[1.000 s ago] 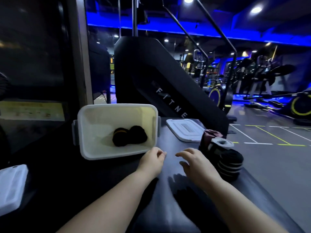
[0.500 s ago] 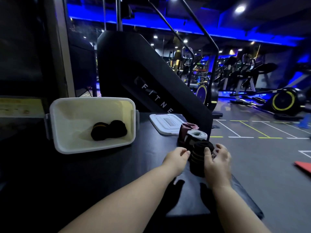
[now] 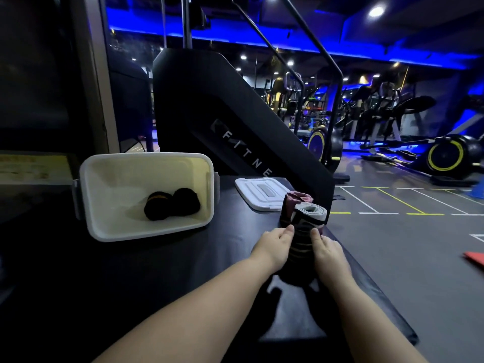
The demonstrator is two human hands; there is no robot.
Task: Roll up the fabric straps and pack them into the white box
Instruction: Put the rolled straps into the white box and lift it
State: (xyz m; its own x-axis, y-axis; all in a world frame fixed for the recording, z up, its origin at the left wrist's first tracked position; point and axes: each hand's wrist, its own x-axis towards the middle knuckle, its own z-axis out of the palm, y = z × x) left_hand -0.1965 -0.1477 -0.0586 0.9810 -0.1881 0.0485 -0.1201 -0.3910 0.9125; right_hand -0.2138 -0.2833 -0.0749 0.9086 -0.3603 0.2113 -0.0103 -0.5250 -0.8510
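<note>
Low right of centre on the black padded bench [image 3: 183, 271], left hand [image 3: 275, 247] and right hand [image 3: 329, 255] each curled round one side of an upright dark striped fabric roll [image 3: 301, 246], white plastic box [image 3: 110, 205] at centre left holding two black rolled straps [image 3: 158, 209].

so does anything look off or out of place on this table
Nothing looks spilled or damaged. Two rolled straps lie inside the white box, and its lid lies flat beside it. The left hand and right hand hold a dark roll; the two rolls behind it stand close to the table's right edge.
</note>
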